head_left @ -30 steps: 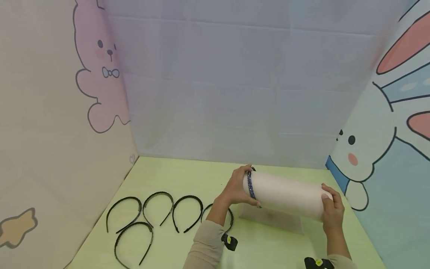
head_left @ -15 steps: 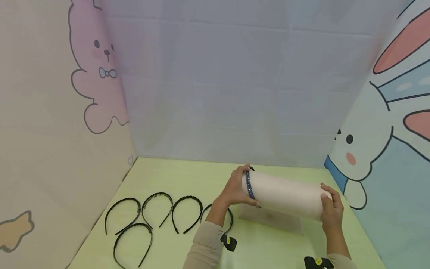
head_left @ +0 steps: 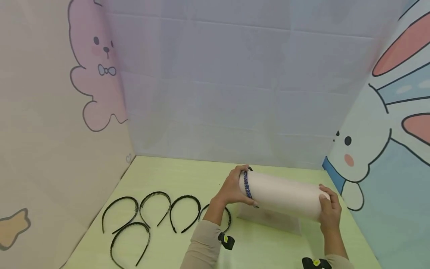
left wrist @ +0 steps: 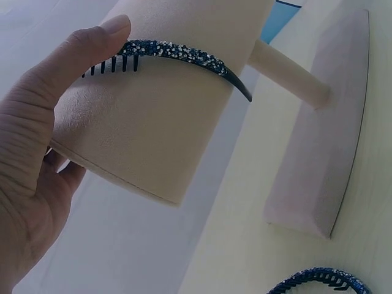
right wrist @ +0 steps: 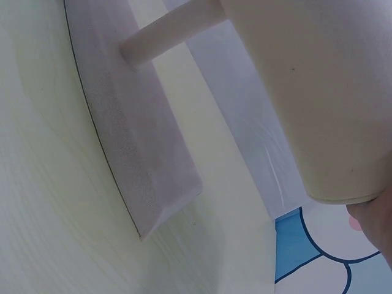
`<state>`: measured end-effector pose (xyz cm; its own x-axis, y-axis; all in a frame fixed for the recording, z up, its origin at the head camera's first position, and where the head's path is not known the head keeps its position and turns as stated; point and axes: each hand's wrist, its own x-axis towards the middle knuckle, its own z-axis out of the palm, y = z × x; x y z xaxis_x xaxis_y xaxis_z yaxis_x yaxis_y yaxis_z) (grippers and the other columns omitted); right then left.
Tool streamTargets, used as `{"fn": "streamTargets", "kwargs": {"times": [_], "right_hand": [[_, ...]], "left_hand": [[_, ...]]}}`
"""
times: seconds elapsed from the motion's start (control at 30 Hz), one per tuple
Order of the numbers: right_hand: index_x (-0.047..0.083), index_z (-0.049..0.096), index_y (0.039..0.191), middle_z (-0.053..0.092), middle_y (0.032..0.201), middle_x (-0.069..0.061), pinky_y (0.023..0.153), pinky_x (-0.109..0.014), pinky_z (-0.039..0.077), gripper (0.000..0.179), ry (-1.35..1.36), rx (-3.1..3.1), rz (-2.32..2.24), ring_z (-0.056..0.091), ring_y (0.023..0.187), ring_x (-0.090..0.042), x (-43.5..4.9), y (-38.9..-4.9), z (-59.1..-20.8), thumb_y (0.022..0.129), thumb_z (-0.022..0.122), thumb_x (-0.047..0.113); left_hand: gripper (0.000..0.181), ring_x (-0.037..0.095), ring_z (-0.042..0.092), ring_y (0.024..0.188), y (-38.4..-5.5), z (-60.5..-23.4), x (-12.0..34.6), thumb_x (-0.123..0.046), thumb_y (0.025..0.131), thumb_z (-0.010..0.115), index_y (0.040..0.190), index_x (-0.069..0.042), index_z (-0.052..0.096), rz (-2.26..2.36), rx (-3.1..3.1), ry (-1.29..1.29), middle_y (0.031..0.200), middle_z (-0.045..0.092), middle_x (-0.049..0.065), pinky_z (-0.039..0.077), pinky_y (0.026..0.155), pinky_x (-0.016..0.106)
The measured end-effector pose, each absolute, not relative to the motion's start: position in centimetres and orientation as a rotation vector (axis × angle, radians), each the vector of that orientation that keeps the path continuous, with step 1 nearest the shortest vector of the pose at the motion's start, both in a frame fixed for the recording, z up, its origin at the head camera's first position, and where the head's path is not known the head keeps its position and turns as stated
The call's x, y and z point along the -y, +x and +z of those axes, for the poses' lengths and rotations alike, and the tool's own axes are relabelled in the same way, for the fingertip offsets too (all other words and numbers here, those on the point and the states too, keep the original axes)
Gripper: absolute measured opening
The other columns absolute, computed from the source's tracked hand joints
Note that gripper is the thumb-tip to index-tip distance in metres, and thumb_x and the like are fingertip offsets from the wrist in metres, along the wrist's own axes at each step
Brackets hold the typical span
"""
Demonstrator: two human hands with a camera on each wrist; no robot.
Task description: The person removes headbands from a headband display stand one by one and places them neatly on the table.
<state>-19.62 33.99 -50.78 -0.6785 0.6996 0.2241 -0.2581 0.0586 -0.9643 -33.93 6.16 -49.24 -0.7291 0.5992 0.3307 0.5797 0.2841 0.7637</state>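
Note:
A padded pale headband display stand has a thick horizontal roll (head_left: pixel 285 194) on a short post above a flat base (left wrist: pixel 306 159). Around the roll's left end sits a dark headband with blue glitter (head_left: pixel 247 185), its comb teeth showing in the left wrist view. My left hand (head_left: pixel 232 189) spans that end, fingers at the top and thumb at the near side, holding the headband against the roll; the thumb tip lies on the glitter band (left wrist: pixel 177 54). At the opposite end my right hand (head_left: pixel 330 211) grips the roll, mostly out of frame in the right wrist view.
Several dark toothed headbands (head_left: pixel 184 196) lie on the pale green table (head_left: pixel 181 173), left of the stand. One is partly behind my left forearm. Cartoon-printed panels (head_left: pixel 362 157) and a plain cloth backdrop (head_left: pixel 215 93) enclose the table.
The head view shifts slightly. Both hands keep their hold, and the headband and stand stay where they are.

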Motion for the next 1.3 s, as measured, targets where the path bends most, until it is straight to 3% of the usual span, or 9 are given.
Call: {"fn": "streamTargets", "kwargs": {"times": [0.23, 0.63, 0.77, 1.1, 1.3], "right_hand": [[0.002, 0.055, 0.121, 0.054, 0.123, 0.007, 0.092, -0.034, 0.028, 0.027, -0.467, 1.642, 1.703, 0.039, 0.121, -0.014, -34.0, -19.7, -50.8, 0.096, 0.048, 0.011], [0.0, 0.056, 0.119, 0.057, 0.119, 0.008, 0.095, -0.032, 0.027, 0.025, -0.429, 1.627, 1.681, 0.041, 0.119, -0.013, -34.1, -19.8, -51.1, 0.095, 0.048, 0.006], [0.001, 0.056, 0.119, 0.056, 0.12, 0.008, 0.099, -0.036, 0.024, 0.026, -0.428, 1.644, 1.667, 0.041, 0.12, -0.014, -34.3, -19.7, -51.1, 0.096, 0.048, 0.009], [0.003, 0.056, 0.12, 0.055, 0.123, 0.007, 0.101, -0.04, 0.022, 0.026, -0.466, 1.634, 1.693, 0.038, 0.123, -0.015, -34.7, -19.6, -50.8, 0.096, 0.048, 0.011], [0.005, 0.057, 0.12, 0.054, 0.124, 0.009, 0.101, -0.04, 0.022, 0.026, -0.501, 1.642, 1.712, 0.038, 0.123, -0.015, -34.4, -19.7, -50.8, 0.096, 0.047, 0.012]], "left_hand": [[0.115, 0.016, 0.046, 0.11, -34.1, -49.5, -6.0, -0.037, 0.045, 0.093, 0.141, -0.018, 0.032, 1.526, -2.47, 1.15, 0.133, 0.04, -0.001, 0.047, 0.083, 0.033], [0.114, 0.021, 0.04, 0.123, -34.2, -49.9, -5.4, -0.029, 0.047, 0.094, 0.141, -0.011, 0.032, 1.694, -2.341, 1.22, 0.14, 0.036, 0.002, 0.038, 0.097, 0.03], [0.114, 0.02, 0.042, 0.121, -34.4, -50.3, -5.0, -0.023, 0.049, 0.094, 0.142, -0.012, 0.029, 1.76, -2.262, 1.158, 0.137, 0.038, 0.003, 0.042, 0.094, 0.03], [0.106, 0.027, 0.046, 0.118, -33.8, -51.8, -4.0, -0.009, 0.056, 0.09, 0.141, -0.026, 0.028, 1.944, -2.031, 0.982, 0.143, 0.028, 0.0, 0.049, 0.082, 0.033], [0.108, 0.026, 0.049, 0.116, -33.4, -52.5, -3.6, -0.011, 0.056, 0.091, 0.14, -0.033, 0.028, 1.965, -2.018, 0.904, 0.144, 0.027, -0.003, 0.051, 0.077, 0.033]]}}
